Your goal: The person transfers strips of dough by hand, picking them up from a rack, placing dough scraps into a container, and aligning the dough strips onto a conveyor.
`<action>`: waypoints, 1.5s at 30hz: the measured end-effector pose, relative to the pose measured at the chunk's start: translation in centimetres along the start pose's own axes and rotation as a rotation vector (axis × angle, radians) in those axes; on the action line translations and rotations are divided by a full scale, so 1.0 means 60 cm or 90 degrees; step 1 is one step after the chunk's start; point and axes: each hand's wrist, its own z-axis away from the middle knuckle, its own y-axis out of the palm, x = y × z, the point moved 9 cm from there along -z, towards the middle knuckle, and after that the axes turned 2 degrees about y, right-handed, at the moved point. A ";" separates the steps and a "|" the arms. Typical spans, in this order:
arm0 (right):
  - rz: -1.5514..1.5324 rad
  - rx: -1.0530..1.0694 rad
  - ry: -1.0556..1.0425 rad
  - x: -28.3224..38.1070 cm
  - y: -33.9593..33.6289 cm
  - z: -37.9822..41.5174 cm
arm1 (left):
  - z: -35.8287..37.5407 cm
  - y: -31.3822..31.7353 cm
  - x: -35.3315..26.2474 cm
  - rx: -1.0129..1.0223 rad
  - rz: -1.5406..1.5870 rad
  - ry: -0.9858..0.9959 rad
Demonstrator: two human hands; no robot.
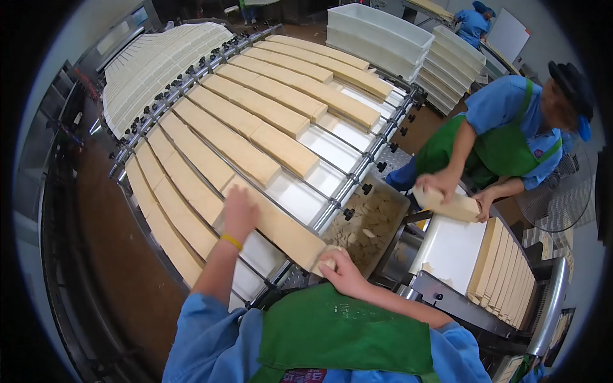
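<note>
A long beige block (284, 223) lies along a lane of the white conveyor, its near end jutting past the roller bar toward my apron. My left hand (241, 214), with a yellow band at the wrist, has its slightly blurred fingers curled over this block's far end. At the near end, my right hand (345, 273) is closed around a rough-edged beige piece (327, 260). Whether that piece is still joined to the block cannot be made out. Similar beige blocks (230, 153) lie in rows to both sides, separated by thin metal guide rods.
A co-worker (504, 134) at the right handles another block (450, 204) over a second white belt (440, 249), where several slabs (501, 274) stand side by side. A bin of scraps (367, 220) sits between the machines. White tubs (380, 38) are stacked behind.
</note>
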 end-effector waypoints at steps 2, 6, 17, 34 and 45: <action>0.016 0.024 0.097 -0.009 0.026 -0.020 | 0.025 -0.014 -0.066 0.131 0.305 -0.047; 0.051 0.036 0.122 -0.046 0.044 -0.027 | 0.041 -0.131 -0.217 0.202 0.435 0.012; -0.077 -0.133 0.268 -0.162 -0.110 0.004 | 0.071 -0.063 -0.201 0.228 0.477 -0.124; -0.196 -0.173 0.468 -0.244 -0.231 0.208 | -0.096 0.104 -0.091 0.183 0.187 -0.170; -0.237 -0.225 0.434 -0.278 -0.280 0.285 | -0.010 0.001 -0.188 0.191 0.217 -0.042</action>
